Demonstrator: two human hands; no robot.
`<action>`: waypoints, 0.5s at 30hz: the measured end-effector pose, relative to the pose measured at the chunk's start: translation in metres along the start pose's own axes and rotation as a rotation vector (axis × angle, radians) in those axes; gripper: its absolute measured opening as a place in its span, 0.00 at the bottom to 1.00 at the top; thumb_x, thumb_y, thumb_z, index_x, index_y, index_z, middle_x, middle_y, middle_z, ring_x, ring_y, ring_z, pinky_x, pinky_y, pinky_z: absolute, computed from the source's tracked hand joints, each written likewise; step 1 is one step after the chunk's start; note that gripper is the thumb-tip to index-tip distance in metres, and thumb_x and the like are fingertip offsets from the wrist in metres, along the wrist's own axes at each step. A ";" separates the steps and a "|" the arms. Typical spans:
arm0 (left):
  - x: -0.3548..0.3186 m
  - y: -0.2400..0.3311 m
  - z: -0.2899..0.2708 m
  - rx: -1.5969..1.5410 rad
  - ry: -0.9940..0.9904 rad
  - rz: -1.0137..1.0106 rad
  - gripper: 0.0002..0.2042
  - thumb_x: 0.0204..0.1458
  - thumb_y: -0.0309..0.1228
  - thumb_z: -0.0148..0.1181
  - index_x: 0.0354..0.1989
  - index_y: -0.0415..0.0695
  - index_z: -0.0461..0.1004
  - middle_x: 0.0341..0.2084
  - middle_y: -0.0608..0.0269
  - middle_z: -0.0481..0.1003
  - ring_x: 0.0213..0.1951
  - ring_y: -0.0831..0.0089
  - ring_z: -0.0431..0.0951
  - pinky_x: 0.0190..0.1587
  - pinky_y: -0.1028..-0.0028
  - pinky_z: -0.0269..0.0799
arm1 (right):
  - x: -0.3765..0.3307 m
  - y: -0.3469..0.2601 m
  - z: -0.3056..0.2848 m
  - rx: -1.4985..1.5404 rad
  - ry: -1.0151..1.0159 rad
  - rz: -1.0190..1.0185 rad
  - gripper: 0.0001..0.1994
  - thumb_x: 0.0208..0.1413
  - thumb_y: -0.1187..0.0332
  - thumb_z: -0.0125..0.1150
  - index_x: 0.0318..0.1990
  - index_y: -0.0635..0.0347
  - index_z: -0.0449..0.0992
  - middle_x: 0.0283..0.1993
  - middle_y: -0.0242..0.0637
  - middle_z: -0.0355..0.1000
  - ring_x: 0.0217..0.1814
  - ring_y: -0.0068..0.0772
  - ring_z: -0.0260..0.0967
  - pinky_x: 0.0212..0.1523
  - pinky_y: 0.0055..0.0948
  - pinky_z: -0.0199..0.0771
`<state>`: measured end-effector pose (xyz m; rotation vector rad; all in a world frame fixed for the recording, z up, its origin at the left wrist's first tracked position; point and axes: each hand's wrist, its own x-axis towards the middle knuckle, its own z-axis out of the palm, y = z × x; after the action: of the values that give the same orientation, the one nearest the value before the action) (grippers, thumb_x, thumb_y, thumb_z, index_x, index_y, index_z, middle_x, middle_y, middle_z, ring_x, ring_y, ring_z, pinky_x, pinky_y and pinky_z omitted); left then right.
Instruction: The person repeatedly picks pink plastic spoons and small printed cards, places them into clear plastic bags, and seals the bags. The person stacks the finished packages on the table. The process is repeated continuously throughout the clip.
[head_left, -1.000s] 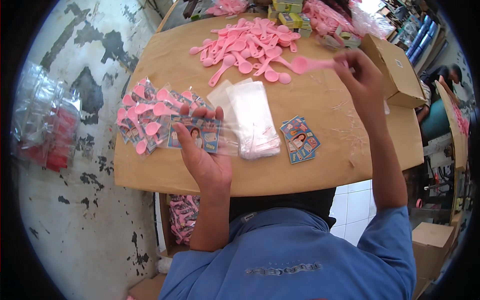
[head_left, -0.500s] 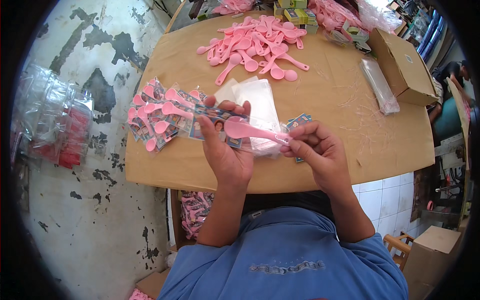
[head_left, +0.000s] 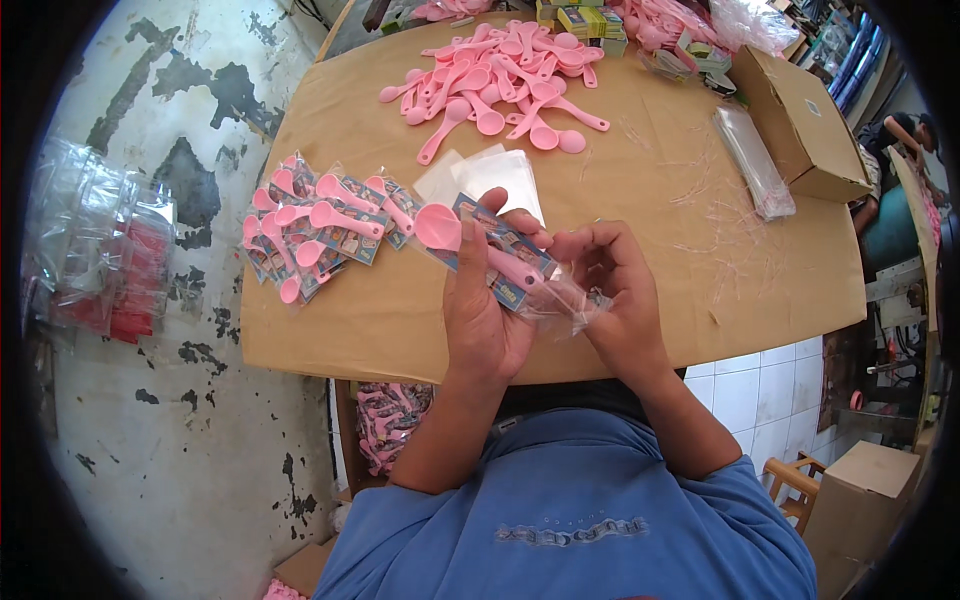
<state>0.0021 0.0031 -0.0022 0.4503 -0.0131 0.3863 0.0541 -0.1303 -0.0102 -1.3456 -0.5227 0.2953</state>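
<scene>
Head view: left hand wrapped around a clear bag with a pink spoon and a blue card, right hand pinching its crumpled end (exact fingertip contact hard to make out). Bag held over the near side of the counter, spoon bowl toward the left; packed spoons lie left of it, loose spoons heaped farther back, flat bags just behind the left hand.

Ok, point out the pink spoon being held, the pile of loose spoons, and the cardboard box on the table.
Held pink spoon [head_left: 437,227]: head view, on its bowl.
Loose spoon pile [head_left: 504,78]: head view, near its middle.
Cardboard box [head_left: 814,130]: head view, on its labelled face.
</scene>
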 end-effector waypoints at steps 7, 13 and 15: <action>0.005 0.015 0.004 -0.012 0.070 -0.081 0.24 0.72 0.44 0.47 0.67 0.41 0.61 0.61 0.48 0.70 0.59 0.61 0.75 0.66 0.56 0.71 | 0.011 -0.024 -0.028 -0.518 -0.227 -0.718 0.11 0.52 0.69 0.72 0.44 0.55 0.86 0.68 0.47 0.69 0.64 0.46 0.67 0.58 0.41 0.68; 0.011 0.027 0.006 -0.019 0.028 -0.167 0.27 0.71 0.47 0.45 0.68 0.38 0.60 0.67 0.45 0.65 0.67 0.56 0.69 0.72 0.55 0.63 | 0.025 -0.040 -0.032 -0.648 -0.101 -0.546 0.15 0.56 0.75 0.62 0.48 0.50 0.85 0.71 0.48 0.65 0.71 0.52 0.62 0.67 0.44 0.64; 0.012 0.027 0.009 -0.034 0.003 -0.193 0.29 0.71 0.49 0.44 0.69 0.37 0.58 0.68 0.44 0.64 0.67 0.55 0.68 0.72 0.55 0.63 | 0.027 -0.041 -0.024 -0.751 -0.131 -0.602 0.16 0.55 0.75 0.63 0.50 0.46 0.85 0.72 0.46 0.65 0.72 0.52 0.61 0.69 0.45 0.63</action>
<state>0.0039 0.0261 0.0186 0.4134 0.0269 0.1965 0.0857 -0.1458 0.0321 -1.8052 -1.1918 -0.3519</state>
